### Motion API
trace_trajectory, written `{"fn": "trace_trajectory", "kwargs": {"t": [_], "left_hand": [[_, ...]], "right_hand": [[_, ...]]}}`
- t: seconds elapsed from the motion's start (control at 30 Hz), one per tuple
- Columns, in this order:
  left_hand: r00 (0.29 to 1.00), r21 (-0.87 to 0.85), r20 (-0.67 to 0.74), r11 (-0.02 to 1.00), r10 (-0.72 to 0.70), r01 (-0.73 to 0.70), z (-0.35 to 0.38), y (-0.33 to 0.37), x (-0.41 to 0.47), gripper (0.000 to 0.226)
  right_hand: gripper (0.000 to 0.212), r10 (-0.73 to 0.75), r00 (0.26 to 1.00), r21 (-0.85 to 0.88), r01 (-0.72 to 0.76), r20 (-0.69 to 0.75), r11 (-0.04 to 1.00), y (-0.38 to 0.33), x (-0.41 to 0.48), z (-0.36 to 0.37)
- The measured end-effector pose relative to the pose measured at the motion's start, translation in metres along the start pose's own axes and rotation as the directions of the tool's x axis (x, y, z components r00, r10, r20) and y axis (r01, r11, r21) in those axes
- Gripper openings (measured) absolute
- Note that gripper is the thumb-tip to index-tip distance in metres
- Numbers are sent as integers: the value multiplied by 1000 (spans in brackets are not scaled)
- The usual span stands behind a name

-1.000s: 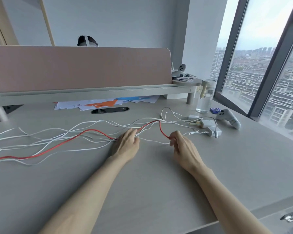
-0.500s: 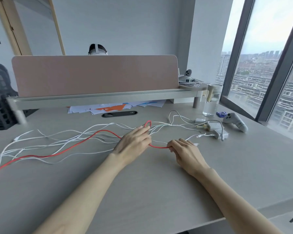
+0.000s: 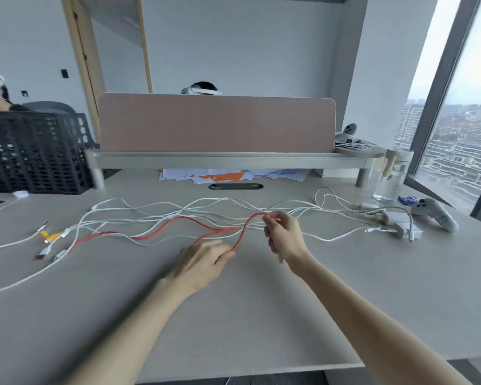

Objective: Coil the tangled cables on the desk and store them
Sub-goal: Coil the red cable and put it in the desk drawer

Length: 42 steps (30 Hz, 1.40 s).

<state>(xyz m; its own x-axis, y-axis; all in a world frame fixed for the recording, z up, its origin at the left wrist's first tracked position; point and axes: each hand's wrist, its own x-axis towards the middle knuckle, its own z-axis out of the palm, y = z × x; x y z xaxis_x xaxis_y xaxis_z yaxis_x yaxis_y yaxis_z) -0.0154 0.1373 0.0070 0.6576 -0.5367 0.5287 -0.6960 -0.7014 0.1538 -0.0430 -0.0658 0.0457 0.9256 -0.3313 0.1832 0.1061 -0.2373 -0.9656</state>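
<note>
A red cable (image 3: 161, 230) runs across the desk (image 3: 233, 315) among several tangled white cables (image 3: 139, 215). My left hand (image 3: 203, 262) pinches the red cable near the desk's middle. My right hand (image 3: 283, 234) is raised a little and pinches the same red cable at its fingertips, so a red loop arches between the two hands. The red cable's far end lies at the left by a dark plug (image 3: 43, 254). White chargers (image 3: 400, 223) sit at the right end of the white cables.
A black crate (image 3: 34, 151) stands at the back left. A shelf with a pink divider (image 3: 217, 123) crosses the back, papers (image 3: 228, 175) under it. A glass jar (image 3: 390, 176) and a white controller (image 3: 433, 213) stand at the right. People sit behind.
My left hand has drawn back toward me along the red cable. My right hand has lifted and moved forward with the cable, making a loop. The view has tilted up.
</note>
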Motion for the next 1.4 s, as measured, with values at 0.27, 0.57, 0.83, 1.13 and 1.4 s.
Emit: {"fn": "trace_trajectory", "kwargs": {"t": [0.27,0.57,0.83,1.13,1.4], "left_hand": [[964,-82,-22,961,-267,264,5,-34,23,20],[975,-88,-144,984,-168,157,6,-37,20,19],[958,21,-76,960,-277,279,-1,-36,11,29],[929,-17,-37,929,-369,369,-3,-33,15,30],[878,-162,-116,881,-464,444,8,-52,23,29]], "right_hand": [[33,163,935,458,-300,316,837,1,17,30],[36,109,913,491,-308,392,815,-1,20,14],[49,66,840,312,-272,538,910,-15,4,17],[51,81,727,129,-228,682,965,-20,-6,16],[39,121,585,55,-275,802,960,-17,-10,20]]}}
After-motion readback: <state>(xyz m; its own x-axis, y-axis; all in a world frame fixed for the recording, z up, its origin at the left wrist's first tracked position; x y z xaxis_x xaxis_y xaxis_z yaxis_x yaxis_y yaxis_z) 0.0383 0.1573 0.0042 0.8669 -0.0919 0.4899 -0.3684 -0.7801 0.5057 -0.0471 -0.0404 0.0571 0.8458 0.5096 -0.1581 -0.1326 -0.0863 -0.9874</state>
